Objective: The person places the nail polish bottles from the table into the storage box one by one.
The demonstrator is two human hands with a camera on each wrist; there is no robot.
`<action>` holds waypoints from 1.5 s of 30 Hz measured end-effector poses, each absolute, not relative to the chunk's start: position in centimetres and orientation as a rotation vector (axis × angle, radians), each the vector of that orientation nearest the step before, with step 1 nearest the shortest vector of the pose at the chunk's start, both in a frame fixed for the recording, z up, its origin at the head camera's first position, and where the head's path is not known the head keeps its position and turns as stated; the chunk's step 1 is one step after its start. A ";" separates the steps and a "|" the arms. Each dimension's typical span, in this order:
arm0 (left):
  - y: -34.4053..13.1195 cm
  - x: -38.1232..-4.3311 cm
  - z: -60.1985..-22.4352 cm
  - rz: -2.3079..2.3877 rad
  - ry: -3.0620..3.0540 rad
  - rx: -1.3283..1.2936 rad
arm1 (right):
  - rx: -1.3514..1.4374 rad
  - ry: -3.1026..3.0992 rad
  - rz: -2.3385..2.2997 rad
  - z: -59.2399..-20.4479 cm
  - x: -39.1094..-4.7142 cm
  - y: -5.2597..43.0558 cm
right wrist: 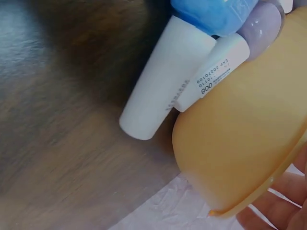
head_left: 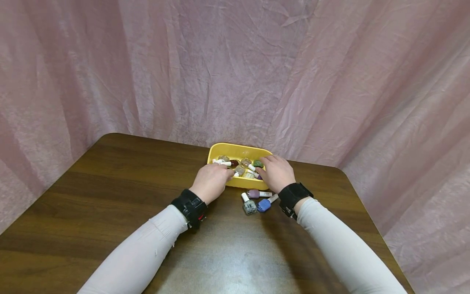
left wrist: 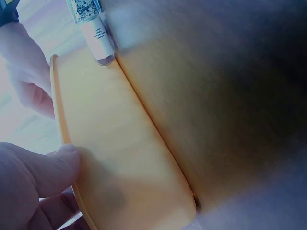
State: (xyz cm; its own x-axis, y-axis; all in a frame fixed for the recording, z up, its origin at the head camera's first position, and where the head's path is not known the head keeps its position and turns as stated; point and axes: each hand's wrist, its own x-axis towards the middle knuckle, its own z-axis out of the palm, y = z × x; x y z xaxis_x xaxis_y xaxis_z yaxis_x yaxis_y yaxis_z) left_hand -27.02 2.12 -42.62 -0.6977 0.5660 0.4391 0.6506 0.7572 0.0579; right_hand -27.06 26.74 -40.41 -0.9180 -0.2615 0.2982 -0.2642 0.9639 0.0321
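Note:
A yellow plastic bin [head_left: 235,147] holds several small nail polish bottles with white caps, among them a dark red bottle [head_left: 234,163] and a green bottle [head_left: 258,163]. My left hand [head_left: 212,179] reaches over the front left rim, its thumb [left wrist: 53,165] overlapping the rim and its fingers partly hidden behind the wall. Whether it grips anything is unclear. On the opposite side, my right hand [head_left: 278,172] reaches into the bin beside the green bottle. Its fingers [right wrist: 276,206] are spread behind the rim, with nothing visibly held.
Outside the bin's front wall lie a mauve bottle [head_left: 253,194], a blue bottle [head_left: 264,205] and a glittery speckled bottle [head_left: 250,207]. All rest on a dark wooden table [head_left: 128,196]. A pink curtain [head_left: 235,73] hangs behind the table's back edge.

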 end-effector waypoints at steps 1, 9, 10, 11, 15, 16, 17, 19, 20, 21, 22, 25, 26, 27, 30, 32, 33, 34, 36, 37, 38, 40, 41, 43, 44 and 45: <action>2.1 -27.0 -42.6 -0.291 -2.558 -0.929 | 0.400 -2.805 0.018 -40.4 -26.9 26.9; 2.0 -26.9 -42.5 -0.286 -2.551 -0.930 | 0.490 -2.791 0.055 -40.4 -25.5 28.1; 2.0 -26.9 -42.5 -0.286 -2.551 -0.931 | 0.493 -2.794 0.063 -40.5 -25.3 28.3; 2.0 -26.9 -42.5 -0.287 -2.549 -0.932 | 0.499 -2.792 0.071 -40.5 -25.2 28.4; 2.0 -26.9 -42.5 -0.288 -2.550 -0.933 | 0.504 -2.777 0.090 -40.7 -24.6 28.9; 2.0 -26.9 -42.5 -0.289 -2.550 -0.933 | 0.504 -2.774 0.094 -40.7 -24.4 28.9; 2.0 -26.9 -42.5 -0.291 -2.550 -0.933 | 0.503 -2.772 0.095 -40.7 -24.2 29.0; 2.0 -26.9 -42.5 -0.297 -2.551 -0.933 | 0.504 -2.773 0.103 -40.6 -23.8 29.1; 2.0 -26.8 -42.4 -0.301 -2.551 -0.932 | 0.505 -2.773 0.103 -40.6 -23.6 29.2; 2.0 -26.8 -42.4 -0.304 -2.551 -0.933 | 0.506 -2.775 0.103 -40.6 -23.4 29.2; 2.0 -26.8 -42.4 -0.306 -2.552 -0.933 | 0.509 -2.775 0.102 -40.6 -23.3 29.3; 2.0 -26.8 -42.4 -0.309 -2.557 -0.933 | 0.513 -2.777 0.101 -40.6 -22.9 29.5; 2.0 -26.8 -42.4 -0.309 -2.559 -0.933 | 0.516 -2.775 0.098 -40.6 -22.7 29.6; 2.1 -26.8 -42.4 -0.309 -2.561 -0.932 | 0.523 -2.770 0.097 -40.6 -22.6 29.6; 2.1 -26.8 -42.4 -0.307 -2.569 -0.931 | 0.541 -2.749 0.106 -40.7 -22.2 29.8; 2.1 -26.8 -42.5 -0.307 -2.571 -0.931 | 0.553 -2.733 0.112 -40.8 -22.0 29.9; 2.1 -26.8 -42.5 -0.306 -2.571 -0.932 | 0.557 -2.729 0.113 -40.9 -21.9 29.9; 2.1 -26.8 -42.5 -0.306 -2.570 -0.932 | 0.557 -2.729 0.121 -40.9 -21.7 29.9; 2.1 -26.8 -42.4 -0.305 -2.563 -0.932 | 0.562 -2.729 0.128 -41.0 -21.5 30.0; 2.1 -26.8 -42.4 -0.303 -2.560 -0.932 | 0.565 -2.729 0.131 -41.1 -21.3 30.0; 2.1 -26.9 -42.4 -0.302 -2.558 -0.932 | 0.567 -2.729 0.137 -41.1 -21.2 30.0; 2.1 -26.9 -42.4 -0.300 -2.556 -0.933 | 0.574 -2.725 0.145 -41.1 -20.9 30.0; 2.1 -26.8 -42.4 -0.300 -2.558 -0.933 | 0.577 -2.722 0.144 -41.2 -20.8 30.0; 2.1 -26.8 -42.3 -0.298 -2.565 -0.934 | 0.583 -2.717 0.145 -41.2 -20.5 29.9; 2.1 -26.8 -42.3 -0.297 -2.567 -0.934 | 0.586 -2.715 0.143 -41.2 -20.3 30.0; 2.1 -26.8 -42.3 -0.296 -2.571 -0.932 | 0.587 -2.715 0.140 -41.2 -20.2 30.0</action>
